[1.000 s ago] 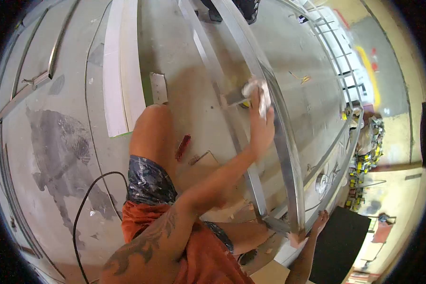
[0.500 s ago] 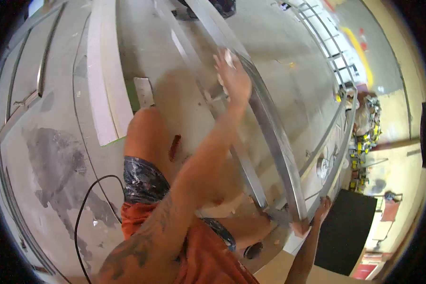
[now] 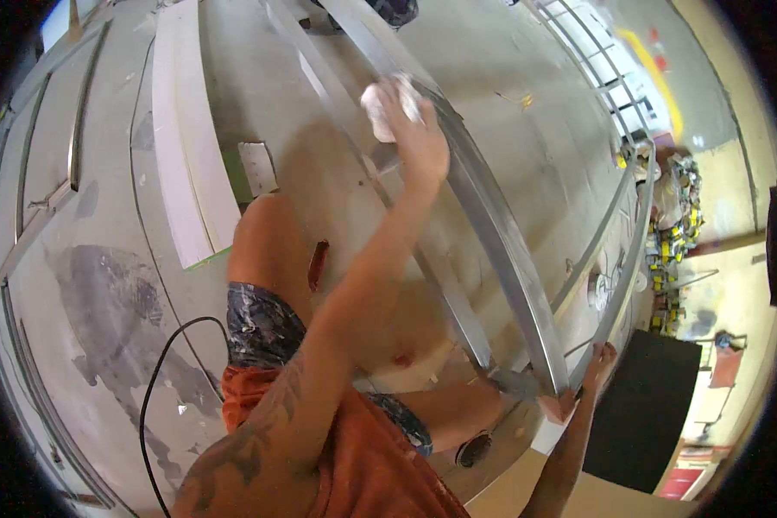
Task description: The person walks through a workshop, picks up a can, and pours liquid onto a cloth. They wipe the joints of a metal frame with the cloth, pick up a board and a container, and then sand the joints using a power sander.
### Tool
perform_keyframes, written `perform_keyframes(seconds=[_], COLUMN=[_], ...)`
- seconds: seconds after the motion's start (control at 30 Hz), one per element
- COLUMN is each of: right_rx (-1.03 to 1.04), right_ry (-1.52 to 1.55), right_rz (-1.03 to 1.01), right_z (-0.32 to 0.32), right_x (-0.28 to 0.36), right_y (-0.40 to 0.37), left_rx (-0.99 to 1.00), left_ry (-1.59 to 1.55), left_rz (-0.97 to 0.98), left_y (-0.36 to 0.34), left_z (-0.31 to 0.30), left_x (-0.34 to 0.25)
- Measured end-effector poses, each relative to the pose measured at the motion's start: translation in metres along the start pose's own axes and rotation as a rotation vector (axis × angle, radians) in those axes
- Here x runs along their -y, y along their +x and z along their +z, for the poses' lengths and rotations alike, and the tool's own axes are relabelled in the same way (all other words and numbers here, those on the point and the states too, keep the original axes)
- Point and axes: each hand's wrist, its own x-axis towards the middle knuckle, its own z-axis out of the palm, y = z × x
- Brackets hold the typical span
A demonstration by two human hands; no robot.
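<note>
My left hand (image 3: 419, 142) presses a crumpled white cloth (image 3: 380, 112) against the upper side of a long grey metal tube (image 3: 501, 233). This tube belongs to a frame, with a thinner parallel tube (image 3: 449, 298) on its near side and a short crosspiece between them. At the lower right, my right hand (image 3: 599, 367) has its fingers curled at the end of another metal tube (image 3: 623, 285). Part of its grip is hidden. My bent knees are on either side of the near tube's end.
Long white boards (image 3: 186, 129) lie on the concrete floor to the left. A black cable (image 3: 151, 388) loops beside me, and a red object (image 3: 318, 266) lies near my knee. More metal frames (image 3: 73, 138) stand at the far left. A black panel (image 3: 643, 410) is at the right.
My left hand has shifted slightly up and left along the tube, and the white cloth shows more fully. My right hand stays at its tube.
</note>
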Motion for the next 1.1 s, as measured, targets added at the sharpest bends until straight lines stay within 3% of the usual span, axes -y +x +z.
perform_keyframes(seconds=[0.1, 0.17, 0.2, 0.27, 0.3, 0.33, 0.4, 0.43, 0.5, 0.67, 0.73, 0.77, 0.8, 0.83, 0.9, 1.0, 1.1], right_rx=[0.160, 0.055, 0.051, -0.004, -0.056, -0.005, 0.090, 0.092, 0.078, 0.082, 0.076, 0.057, 0.042, 0.034, 0.049, 0.087, 0.088], right_ry=[-0.171, -0.019, -0.010, 0.031, 0.321, 0.196, -0.053, 0.001, 0.174, 0.086, 0.002, 0.142, 0.271, -0.075, -0.035, -0.014, -0.046], right_rz=[-0.029, 0.055, 0.042, -0.070, -0.055, -0.069, -0.118, -0.068, 0.087, -0.004, -0.031, 0.021, 0.085, -0.044, -0.019, -0.018, -0.047], right_z=[-0.017, -0.012, -0.011, -0.001, 0.032, 0.015, -0.018, -0.014, -0.007, -0.016, -0.007, -0.003, -0.009, -0.014, -0.010, -0.015, -0.017], right_x=[-0.002, 0.023, 0.023, -0.012, -0.081, -0.051, -0.001, -0.006, -0.002, 0.006, 0.008, 0.012, 0.008, 0.002, 0.005, 0.005, 0.008], right_y=[0.003, -0.006, -0.006, -0.002, 0.015, 0.006, -0.009, -0.007, -0.003, -0.008, -0.001, -0.003, -0.008, -0.005, -0.010, -0.002, -0.005], left_rx=[0.088, 0.312, 0.365, 0.307, 0.258, 0.202, -0.204, -0.219, -0.225, -0.209, -0.208, -0.180, -0.185, -0.135, -0.078, -0.042, -0.132], left_ry=[0.014, 0.359, 0.391, 0.178, 0.063, -0.052, -0.616, -0.613, -0.651, -0.644, -0.364, -0.085, -0.082, -0.001, 0.078, -0.098, 0.326], left_rz=[-0.091, 0.201, -0.080, -0.465, -0.519, -0.570, -0.897, -0.904, -0.852, -0.431, -0.406, -0.390, -0.408, -0.381, -0.308, -0.297, -0.193], left_y=[-0.038, -0.056, -0.071, -0.082, -0.078, -0.074, -0.074, -0.072, -0.061, -0.049, -0.041, -0.040, -0.055, -0.077, -0.072, -0.067, -0.026], left_z=[-0.032, -0.058, -0.075, -0.120, -0.143, -0.166, -0.201, -0.206, -0.197, -0.073, -0.068, -0.065, -0.065, -0.067, -0.074, -0.076, -0.068], left_x=[-0.021, 0.025, 0.064, 0.085, 0.087, 0.089, 0.100, 0.099, 0.103, 0.186, 0.163, 0.151, 0.145, 0.136, 0.123, 0.121, 0.166])
